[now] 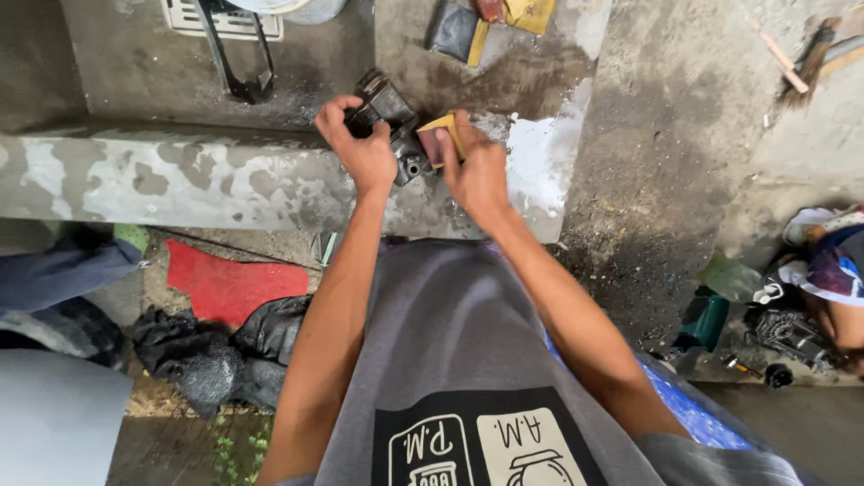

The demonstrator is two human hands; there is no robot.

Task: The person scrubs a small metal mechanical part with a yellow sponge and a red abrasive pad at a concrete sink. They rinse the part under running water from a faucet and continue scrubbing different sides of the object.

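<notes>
My left hand (358, 144) grips a dark, greasy metal engine part (392, 121) that rests on the edge of a worn concrete ledge (180, 175). My right hand (477, 171) holds a small folded piece of sandpaper (441, 137), yellow on the back and brownish on the face, pressed against the right side of the metal part. Both hands are close together, almost touching across the part.
More folded sandpaper pieces (481, 22) lie farther back on the concrete. A black tool (236, 63) and a white bucket are at the top left. A red cloth (229, 283) and dark rags (216, 351) lie below the ledge. Another person (832, 270) sits at the right with tools.
</notes>
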